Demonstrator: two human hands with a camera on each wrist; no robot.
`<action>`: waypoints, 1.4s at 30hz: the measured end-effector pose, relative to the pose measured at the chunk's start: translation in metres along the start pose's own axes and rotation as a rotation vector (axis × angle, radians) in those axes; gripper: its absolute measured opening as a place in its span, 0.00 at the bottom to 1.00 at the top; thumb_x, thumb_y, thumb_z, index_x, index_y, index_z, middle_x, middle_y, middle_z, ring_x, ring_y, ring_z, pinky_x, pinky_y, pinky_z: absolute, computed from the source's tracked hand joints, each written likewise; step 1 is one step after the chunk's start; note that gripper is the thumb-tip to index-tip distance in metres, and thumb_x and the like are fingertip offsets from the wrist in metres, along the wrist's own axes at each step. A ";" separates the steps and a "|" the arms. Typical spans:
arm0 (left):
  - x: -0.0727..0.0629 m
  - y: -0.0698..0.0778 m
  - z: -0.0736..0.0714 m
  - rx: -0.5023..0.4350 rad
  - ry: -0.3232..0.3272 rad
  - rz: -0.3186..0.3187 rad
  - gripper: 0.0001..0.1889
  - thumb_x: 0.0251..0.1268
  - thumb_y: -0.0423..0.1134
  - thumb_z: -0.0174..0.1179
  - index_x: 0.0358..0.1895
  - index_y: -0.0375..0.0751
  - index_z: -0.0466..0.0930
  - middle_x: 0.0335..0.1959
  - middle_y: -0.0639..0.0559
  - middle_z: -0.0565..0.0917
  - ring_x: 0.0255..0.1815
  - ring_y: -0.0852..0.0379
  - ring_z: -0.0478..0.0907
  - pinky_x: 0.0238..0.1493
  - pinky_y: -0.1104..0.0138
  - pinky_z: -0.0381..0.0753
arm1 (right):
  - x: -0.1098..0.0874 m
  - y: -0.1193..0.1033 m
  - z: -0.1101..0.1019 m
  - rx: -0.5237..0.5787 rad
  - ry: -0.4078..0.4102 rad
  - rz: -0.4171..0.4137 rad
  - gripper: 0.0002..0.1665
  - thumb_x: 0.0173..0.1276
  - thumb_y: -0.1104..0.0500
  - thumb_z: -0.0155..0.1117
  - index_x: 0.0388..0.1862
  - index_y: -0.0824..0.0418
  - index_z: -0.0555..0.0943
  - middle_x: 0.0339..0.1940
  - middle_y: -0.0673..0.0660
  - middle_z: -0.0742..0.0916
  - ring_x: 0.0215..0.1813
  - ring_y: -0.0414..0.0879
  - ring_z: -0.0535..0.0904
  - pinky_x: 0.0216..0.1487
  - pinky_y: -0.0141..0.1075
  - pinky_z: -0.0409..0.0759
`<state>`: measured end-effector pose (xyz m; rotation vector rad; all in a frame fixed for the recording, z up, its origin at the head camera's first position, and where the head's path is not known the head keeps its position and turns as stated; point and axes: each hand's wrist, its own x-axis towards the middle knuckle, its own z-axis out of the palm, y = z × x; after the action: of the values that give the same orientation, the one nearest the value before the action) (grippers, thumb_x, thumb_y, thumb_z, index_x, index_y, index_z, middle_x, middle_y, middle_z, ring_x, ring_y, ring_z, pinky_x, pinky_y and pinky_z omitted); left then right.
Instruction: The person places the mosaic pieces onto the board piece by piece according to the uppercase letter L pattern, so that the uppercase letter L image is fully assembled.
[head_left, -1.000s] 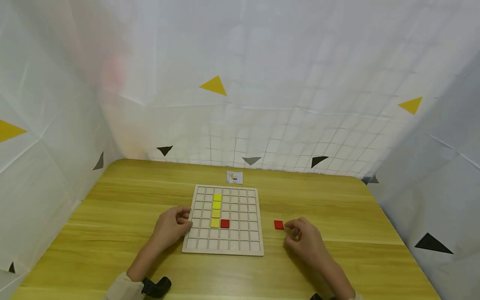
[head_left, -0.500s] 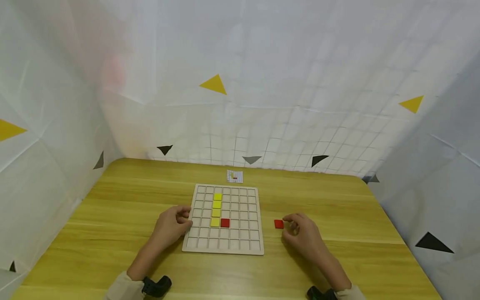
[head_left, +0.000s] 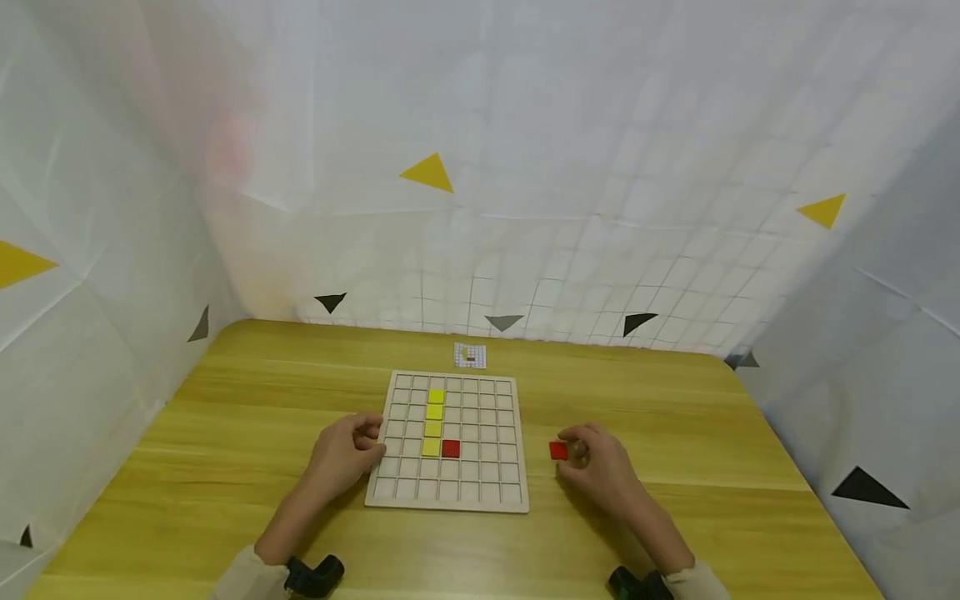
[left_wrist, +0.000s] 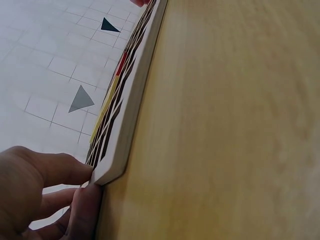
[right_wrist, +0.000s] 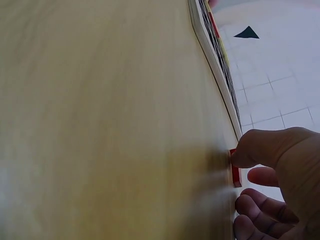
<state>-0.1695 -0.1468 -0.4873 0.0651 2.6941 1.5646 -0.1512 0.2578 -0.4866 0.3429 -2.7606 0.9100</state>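
A pale wooden grid board (head_left: 480,492) lies flat on the table. Several yellow tiles (head_left: 433,412) form a column in its cells, and a red tile (head_left: 451,449) sits to the right of the lowest one. At the board's left edge my left hand (head_left: 341,454) grips the rim between thumb and finger; the left wrist view shows these fingers (left_wrist: 65,170) at a corner. To the right of the board a loose red tile (head_left: 558,451) lies on the table. My right hand (head_left: 603,471) has thumb and index finger curled round that tile, the thumb (right_wrist: 255,146) partly covering it.
Behind the board lies a small printed card (head_left: 470,356) with a grid and coloured squares. The wooden table (head_left: 637,392) ends at white sheeting (head_left: 525,125) with yellow, grey and black triangles. Dark wrist devices (head_left: 315,575) are on both wrists.
My right hand has moved slightly left, from beside the loose red tile to having thumb and finger round it. The left hand stays at the board's edge.
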 end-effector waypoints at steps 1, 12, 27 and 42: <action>0.000 0.000 0.000 -0.004 0.000 -0.003 0.22 0.58 0.29 0.69 0.57 0.34 0.81 0.41 0.49 0.82 0.38 0.56 0.82 0.33 0.67 0.81 | 0.001 0.000 0.001 0.001 -0.003 0.002 0.21 0.50 0.66 0.77 0.45 0.61 0.85 0.43 0.53 0.83 0.35 0.43 0.78 0.36 0.36 0.78; -0.002 0.001 -0.001 -0.019 -0.003 0.004 0.22 0.58 0.29 0.68 0.58 0.34 0.81 0.42 0.49 0.82 0.39 0.56 0.81 0.32 0.67 0.80 | 0.004 -0.009 0.005 0.000 -0.038 0.019 0.16 0.53 0.66 0.74 0.42 0.58 0.86 0.38 0.50 0.81 0.34 0.42 0.75 0.34 0.34 0.76; -0.001 0.000 0.000 -0.033 0.002 0.001 0.21 0.58 0.29 0.68 0.57 0.34 0.81 0.41 0.49 0.82 0.38 0.56 0.82 0.31 0.67 0.81 | 0.005 -0.008 0.004 -0.001 -0.025 -0.024 0.16 0.51 0.67 0.74 0.41 0.58 0.86 0.36 0.48 0.81 0.32 0.40 0.75 0.32 0.32 0.76; -0.001 -0.002 -0.001 -0.028 -0.004 0.019 0.22 0.58 0.29 0.68 0.58 0.33 0.81 0.41 0.49 0.82 0.39 0.56 0.81 0.33 0.66 0.80 | 0.007 -0.016 0.002 0.049 -0.040 -0.035 0.17 0.51 0.68 0.73 0.42 0.59 0.86 0.35 0.49 0.80 0.31 0.42 0.74 0.30 0.32 0.76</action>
<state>-0.1682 -0.1490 -0.4881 0.0933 2.6760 1.6049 -0.1534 0.2430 -0.4772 0.4218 -2.7627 0.9745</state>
